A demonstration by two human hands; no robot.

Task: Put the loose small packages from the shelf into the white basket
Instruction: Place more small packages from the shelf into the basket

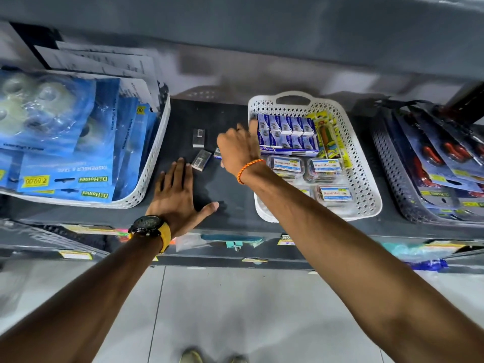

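Two small grey packages lie loose on the dark shelf (209, 113): one (198, 137) further back, one (201, 160) nearer. A third small package (217, 153) peeks out under my right hand (239, 150), which is curled over it just left of the white basket (366, 179). Whether that hand grips it is not clear. The basket holds blue boxes (286, 134), clear tubs (324, 167) and a yellow pack (330, 137). My left hand (178, 197) rests flat and open on the shelf, its fingertips beside the nearer package.
A white basket of blue tape dispenser packs (65, 158) stands at the left, with papers (110, 64) behind it. A dark basket of carded tools (440, 169) sits at the right. An upper shelf (262, 27) overhangs. A lower shelf with goods (230, 242) lies below the shelf edge.
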